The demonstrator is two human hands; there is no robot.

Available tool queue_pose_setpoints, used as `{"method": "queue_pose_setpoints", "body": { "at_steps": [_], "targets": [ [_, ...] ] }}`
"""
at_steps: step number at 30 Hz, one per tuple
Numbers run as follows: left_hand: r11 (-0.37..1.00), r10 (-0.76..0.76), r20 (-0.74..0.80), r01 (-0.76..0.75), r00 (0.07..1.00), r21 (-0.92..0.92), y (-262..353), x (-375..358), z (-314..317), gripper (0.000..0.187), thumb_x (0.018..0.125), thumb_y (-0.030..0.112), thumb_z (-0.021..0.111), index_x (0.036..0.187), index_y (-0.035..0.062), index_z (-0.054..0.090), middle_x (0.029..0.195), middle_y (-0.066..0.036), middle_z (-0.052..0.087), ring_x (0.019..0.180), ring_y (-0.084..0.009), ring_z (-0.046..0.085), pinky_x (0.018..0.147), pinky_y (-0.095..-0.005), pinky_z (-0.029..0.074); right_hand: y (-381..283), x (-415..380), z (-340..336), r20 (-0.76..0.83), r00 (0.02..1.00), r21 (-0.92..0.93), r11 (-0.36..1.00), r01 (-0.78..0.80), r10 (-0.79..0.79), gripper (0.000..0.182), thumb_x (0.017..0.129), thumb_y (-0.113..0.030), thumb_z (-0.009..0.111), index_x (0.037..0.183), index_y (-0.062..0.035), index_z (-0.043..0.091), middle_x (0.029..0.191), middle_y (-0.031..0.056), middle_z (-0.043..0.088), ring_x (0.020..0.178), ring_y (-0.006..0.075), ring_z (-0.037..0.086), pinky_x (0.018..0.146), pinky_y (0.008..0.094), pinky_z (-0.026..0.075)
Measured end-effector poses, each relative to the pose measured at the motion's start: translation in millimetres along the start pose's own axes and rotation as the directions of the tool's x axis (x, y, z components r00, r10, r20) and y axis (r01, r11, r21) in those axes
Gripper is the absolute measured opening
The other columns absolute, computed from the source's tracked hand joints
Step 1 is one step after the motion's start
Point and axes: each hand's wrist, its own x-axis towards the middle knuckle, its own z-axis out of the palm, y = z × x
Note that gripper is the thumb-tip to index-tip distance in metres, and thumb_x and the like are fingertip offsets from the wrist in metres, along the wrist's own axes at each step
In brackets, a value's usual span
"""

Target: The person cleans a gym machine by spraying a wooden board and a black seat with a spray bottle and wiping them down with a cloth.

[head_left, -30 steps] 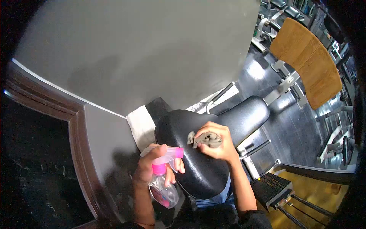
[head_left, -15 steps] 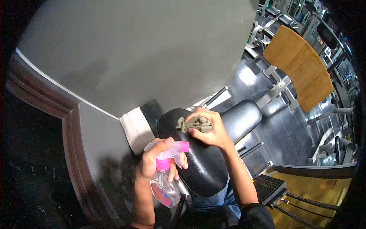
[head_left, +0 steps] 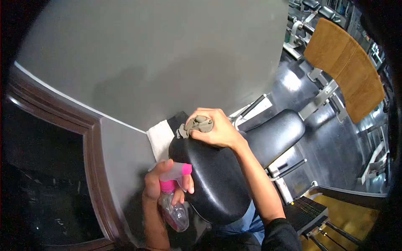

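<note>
A gym: black padded bench point(head_left: 217, 175), weight machines point(head_left: 322, 96), rubber floor point(head_left: 331, 142).

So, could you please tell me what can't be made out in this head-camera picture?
- Cloth: bunched under the right hand, so most of it is hidden in the head view.
- Spray bottle: label blurred and partly covered by the left hand; its liquid level cannot be read.
- Black padded seat: its lower end and mount are hidden by the person's body.
- Gym machines at the right: cut off by the dark lens edge.
</note>
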Motion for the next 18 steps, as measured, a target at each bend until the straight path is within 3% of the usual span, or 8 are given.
{"method": "queue_pose_setpoints", "body": {
  "at_steps": [2,4,6,8,10,12,14,18],
  "targets": [
    [0.999,0.007,-0.005,-0.007,1.000,-0.034,5,-1,4,0.070,0.098,0.050,0.035,0.073,-0.0110,0.059,0.074,-0.028,0.064,0.033,-0.0219,0.053,0.039,-0.0315,0.052,14,-8,-5,-0.017,1.000,0.024,1.000,-0.014,0.015,0.026,0.073,-0.022,0.070,0.092,-0.0036,0.070,0.089,0.0133,0.068,0.084,0.0301,0.068,0.079,0.0372,0.052],
    [1.000,-0.027,-0.038,0.027,0.999,-0.015,6,-7,0,0.073,0.095,0.054,0.036,0.076,-0.0121,0.058,0.074,-0.030,0.063,0.033,-0.0224,0.053,0.039,-0.0314,0.051,34,-17,-12,-0.026,0.999,0.056,0.998,-0.038,0.040,0.027,0.073,-0.023,0.071,0.091,-0.0037,0.070,0.090,0.0136,0.069,0.085,0.0309,0.068,0.079,0.0378,0.053],
    [0.993,-0.029,-0.044,0.033,0.999,0.112,9,-10,1,0.074,0.091,0.057,0.040,0.074,-0.0127,0.058,0.073,-0.032,0.062,0.032,-0.0234,0.052,0.037,-0.0317,0.050,52,-24,-19,-0.081,0.979,-0.072,0.978,-0.194,0.188,0.030,0.073,-0.027,0.071,0.092,-0.0034,0.070,0.092,0.0149,0.070,0.086,0.0333,0.068,0.079,0.0397,0.053],
    [0.978,-0.031,-0.081,0.047,0.996,0.201,15,-8,8,0.074,0.090,0.056,0.043,0.070,-0.0137,0.059,0.069,-0.033,0.061,0.032,-0.0241,0.051,0.035,-0.0324,0.048,53,-24,-22,-0.072,0.960,-0.050,0.961,-0.273,0.269,0.032,0.074,-0.029,0.071,0.094,-0.0046,0.071,0.095,0.0162,0.071,0.087,0.0355,0.069,0.080,0.0412,0.053],
    [0.981,0.005,-0.142,0.023,0.990,0.192,16,-12,7,0.073,0.088,0.054,0.045,0.066,-0.0141,0.060,0.066,-0.033,0.060,0.033,-0.0249,0.052,0.034,-0.0328,0.047,50,-15,-17,-0.067,0.972,-0.102,0.967,-0.233,0.227,0.027,0.074,-0.022,0.070,0.092,-0.0026,0.070,0.088,0.0150,0.070,0.081,0.0300,0.069,0.076,0.0373,0.053],
    [0.982,0.053,-0.193,-0.016,0.980,0.189,15,-9,13,0.071,0.089,0.051,0.047,0.066,-0.0149,0.061,0.061,-0.032,0.059,0.034,-0.0267,0.052,0.034,-0.0336,0.047,48,-3,-7,-0.060,0.996,-0.013,0.997,-0.071,0.070,0.030,0.072,-0.024,0.070,0.093,-0.0037,0.071,0.090,0.0165,0.070,0.086,0.0356,0.067,0.079,0.0394,0.053],
    [0.995,0.042,-0.107,-0.033,0.993,0.093,16,-10,7,0.068,0.090,0.047,0.046,0.067,-0.0149,0.061,0.057,-0.031,0.057,0.034,-0.0285,0.052,0.033,-0.0354,0.047,46,9,12,-0.122,0.991,0.082,0.995,0.061,-0.051,0.029,0.072,-0.023,0.070,0.094,-0.0039,0.071,0.091,0.0168,0.070,0.088,0.0358,0.067,0.081,0.0395,0.053],
    [0.998,0.018,-0.132,-0.009,0.991,0.069,20,-9,6,0.067,0.092,0.045,0.043,0.069,-0.0151,0.062,0.055,-0.032,0.057,0.030,-0.0280,0.050,0.033,-0.0373,0.048,58,14,7,-0.095,0.992,0.165,0.981,0.102,-0.088,0.031,0.072,-0.025,0.069,0.094,-0.0032,0.071,0.089,0.0177,0.070,0.086,0.0363,0.067,0.081,0.0403,0.053]
  ]
}}
